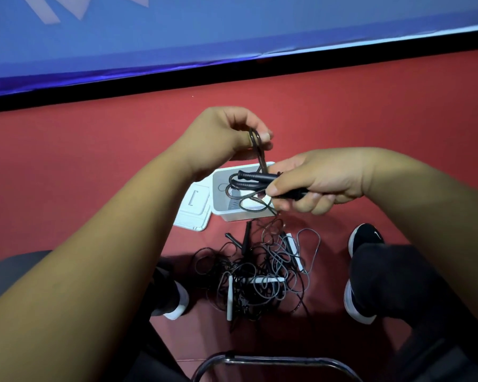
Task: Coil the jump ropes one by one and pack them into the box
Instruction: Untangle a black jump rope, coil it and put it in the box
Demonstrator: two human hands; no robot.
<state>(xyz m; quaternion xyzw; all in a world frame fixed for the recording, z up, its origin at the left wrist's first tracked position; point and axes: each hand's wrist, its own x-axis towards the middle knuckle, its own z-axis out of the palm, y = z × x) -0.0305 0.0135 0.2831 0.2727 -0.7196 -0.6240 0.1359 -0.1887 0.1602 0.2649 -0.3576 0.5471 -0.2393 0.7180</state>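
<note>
Over the box (pixel 226 213), my right hand (pixel 315 180) grips the handles (pixel 254 176); my left hand (pixel 226 136) pinches the cord (pixel 260 158); slack could snag the pile (pixel 260 271) beside it, unravelling the coil.

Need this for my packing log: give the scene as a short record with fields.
box: white, open, on the red floor
lid: off, lying beside the box
rope: black, partly looped, held in both hands
left hand: pinches a loop of the rope's cord
right hand: grips the rope's handles
pile: tangled ropes on the floor, nearer the person than the box
</note>
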